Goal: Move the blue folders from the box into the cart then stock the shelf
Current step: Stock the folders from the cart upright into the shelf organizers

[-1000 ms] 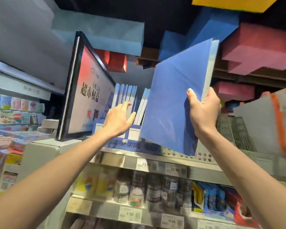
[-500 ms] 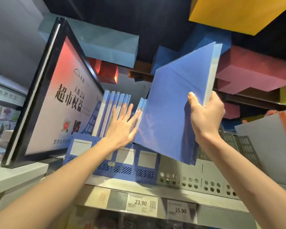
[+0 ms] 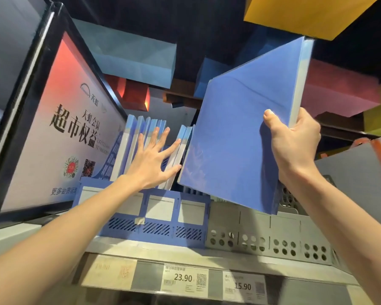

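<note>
- Step in hand: stocking the shelf. The box-to-cart part cannot be checked, since neither box nor cart is in view.
- A thick, flat, blue plastic-covered pack of folders (image 3: 240,139) is held in the air at about 2 o'clock of the view. It is tilted, with its lower corner hanging just above the racks and not yet seated.
- The pack is gripped at its pale right edge by the right hand (image 3: 295,146); the thumb is laid across the front face and the fingers are curled round behind.
- The left hand (image 3: 152,161), at 9 o'clock of the pack, is spread wide and flat and holds nothing. Its fingers are pressed against the row of upright blue folders with pale spines (image 3: 139,137) (the thumb appears to touch the rightmost pair).
- That row is stood in a blue slotted plastic file rack (image 3: 154,225). A grey perforated plastic rack (image 3: 262,234) is set right against it at 3 o'clock, and both are carried on the pale metal shelf (image 3: 141,249).
- Judged next move: the pack is to be swung upright and lowered toward 8 o'clock, into the gap beside the rightmost pair.
- Meanwhile the row is to be held toward 9 o'clock, so the opening is not lost.
</note>
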A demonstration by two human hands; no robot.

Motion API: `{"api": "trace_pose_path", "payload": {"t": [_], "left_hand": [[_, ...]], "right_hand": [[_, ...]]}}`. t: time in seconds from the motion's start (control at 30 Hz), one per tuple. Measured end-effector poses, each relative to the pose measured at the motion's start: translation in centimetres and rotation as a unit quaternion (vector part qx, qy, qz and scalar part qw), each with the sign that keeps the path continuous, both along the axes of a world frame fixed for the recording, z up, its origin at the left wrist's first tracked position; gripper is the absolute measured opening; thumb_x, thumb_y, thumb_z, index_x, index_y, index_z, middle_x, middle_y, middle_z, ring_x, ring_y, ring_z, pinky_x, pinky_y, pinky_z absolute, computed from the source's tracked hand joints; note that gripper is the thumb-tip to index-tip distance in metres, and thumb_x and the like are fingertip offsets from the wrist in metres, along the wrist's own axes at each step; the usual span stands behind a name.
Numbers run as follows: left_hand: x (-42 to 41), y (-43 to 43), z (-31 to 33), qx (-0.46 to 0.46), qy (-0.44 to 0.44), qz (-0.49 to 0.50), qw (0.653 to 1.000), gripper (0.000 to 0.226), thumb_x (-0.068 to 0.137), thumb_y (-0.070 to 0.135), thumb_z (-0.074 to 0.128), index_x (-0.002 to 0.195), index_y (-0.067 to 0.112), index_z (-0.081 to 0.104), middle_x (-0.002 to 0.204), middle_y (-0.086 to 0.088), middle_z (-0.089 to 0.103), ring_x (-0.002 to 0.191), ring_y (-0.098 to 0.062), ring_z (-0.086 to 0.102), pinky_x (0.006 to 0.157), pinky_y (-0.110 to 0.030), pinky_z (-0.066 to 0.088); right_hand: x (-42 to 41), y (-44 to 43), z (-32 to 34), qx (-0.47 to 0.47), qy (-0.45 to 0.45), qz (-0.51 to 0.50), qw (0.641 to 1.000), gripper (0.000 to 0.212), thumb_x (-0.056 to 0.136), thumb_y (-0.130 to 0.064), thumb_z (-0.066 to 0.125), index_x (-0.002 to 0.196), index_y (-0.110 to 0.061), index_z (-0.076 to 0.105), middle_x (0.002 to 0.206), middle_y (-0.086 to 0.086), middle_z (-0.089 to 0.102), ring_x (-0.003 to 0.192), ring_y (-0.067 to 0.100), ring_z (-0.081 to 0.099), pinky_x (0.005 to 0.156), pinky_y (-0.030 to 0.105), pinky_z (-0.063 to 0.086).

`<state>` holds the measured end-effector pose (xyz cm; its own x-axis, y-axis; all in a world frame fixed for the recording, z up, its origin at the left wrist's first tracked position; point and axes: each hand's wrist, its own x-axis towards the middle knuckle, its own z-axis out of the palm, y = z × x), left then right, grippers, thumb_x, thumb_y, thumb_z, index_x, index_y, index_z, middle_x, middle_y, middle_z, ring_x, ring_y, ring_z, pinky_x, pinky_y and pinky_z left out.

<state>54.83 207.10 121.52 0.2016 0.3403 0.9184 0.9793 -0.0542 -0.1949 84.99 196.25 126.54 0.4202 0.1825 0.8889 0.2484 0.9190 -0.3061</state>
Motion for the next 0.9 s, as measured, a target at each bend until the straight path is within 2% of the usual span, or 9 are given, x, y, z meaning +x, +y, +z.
{"api": "trace_pose_path", "payload": {"t": [0.13,0.33,0.47,0.57,0.63,0.7,0.77,0.9], "left_hand": [[0.1,0.0,0.0,-0.001,-0.01,-0.016,1.0,0.077,0.089,0.069,0.025,0.158,0.044,0.001,0.167,0.002,-0.017,0.152,-0.022,-0.025,0.121,-0.061,-0.011],[-0.7,-0.6,0.1,0.019,-0.01,-0.069,0.997,0.078,0.087,0.054,0.029,0.16,0.039,0.006,0.169,-0.002,-0.011,0.154,-0.019,-0.016,0.124,-0.056,-0.003],[-1.6,-1.1,0.5,0.008,-0.003,-0.06,0.998,0.075,0.089,0.056,0.03,0.16,0.041,0.008,0.168,-0.004,-0.013,0.154,-0.021,-0.017,0.125,-0.052,-0.003],[-2.0,-1.2,0.6,0.003,0.018,-0.046,0.999,0.068,0.097,0.052,0.038,0.159,0.043,0.01,0.168,-0.004,-0.016,0.154,-0.02,-0.018,0.125,-0.051,-0.004],[-2.2,-1.2,0.5,-0.004,0.027,-0.043,0.999,0.064,0.101,0.049,0.043,0.158,0.044,0.013,0.167,-0.004,-0.015,0.154,-0.021,-0.017,0.125,-0.048,-0.004],[-2.5,-1.4,0.5,-0.006,0.03,-0.047,0.998,0.063,0.099,0.055,0.036,0.158,0.044,0.016,0.167,-0.003,-0.014,0.155,-0.021,-0.015,0.125,-0.046,-0.003],[-2.5,-1.4,0.5,-0.006,0.026,-0.051,0.998,0.065,0.095,0.061,0.028,0.157,0.045,0.018,0.167,-0.002,-0.012,0.155,-0.021,-0.014,0.125,-0.045,-0.003],[-2.5,-0.9,0.2,0.004,0.01,-0.06,0.998,0.061,0.098,0.057,0.036,0.157,0.047,0.019,0.168,0.0,-0.012,0.155,-0.018,-0.015,0.126,-0.046,-0.003]], "right_hand": [[-0.1,0.3,-0.4,-0.003,0.001,0.004,1.0,0.009,0.082,-0.03,0.07,0.087,-0.024,0.067,0.082,-0.014,0.069,0.079,0.011,0.063,0.083,0.041,0.057],[-1.4,0.3,-0.6,0.004,-0.017,-0.008,1.0,0.012,0.082,-0.033,0.068,0.087,-0.023,0.067,0.083,-0.01,0.07,0.086,0.021,0.066,0.082,0.044,0.055],[-3.4,0.5,-0.2,-0.004,-0.011,-0.004,1.0,0.014,0.083,-0.033,0.068,0.09,-0.021,0.067,0.084,-0.009,0.07,0.086,0.022,0.066,0.08,0.042,0.055],[-5.5,1.1,0.1,-0.014,-0.022,0.0,1.0,0.018,0.084,-0.033,0.068,0.093,-0.017,0.066,0.086,-0.006,0.07,0.086,0.023,0.065,0.078,0.04,0.054],[-6.9,1.7,0.3,-0.024,-0.029,0.0,0.999,0.02,0.086,-0.033,0.068,0.096,-0.016,0.066,0.089,-0.003,0.07,0.086,0.024,0.063,0.073,0.035,0.05],[-8.3,2.4,0.5,-0.043,-0.038,-0.012,0.998,0.022,0.088,-0.035,0.066,0.098,-0.016,0.064,0.091,-0.002,0.068,0.087,0.025,0.059,0.069,0.031,0.04],[-9.6,3.1,0.8,-0.061,-0.052,-0.028,0.996,0.025,0.089,-0.038,0.065,0.1,-0.016,0.063,0.095,0.001,0.068,0.091,0.027,0.059,0.07,0.03,0.038],[-11.9,5.2,1.6,-0.112,-0.067,-0.026,0.991,0.033,0.089,-0.04,0.064,0.109,-0.015,0.062,0.108,0.008,0.068,0.102,0.031,0.061,0.079,0.035,0.047]]}}
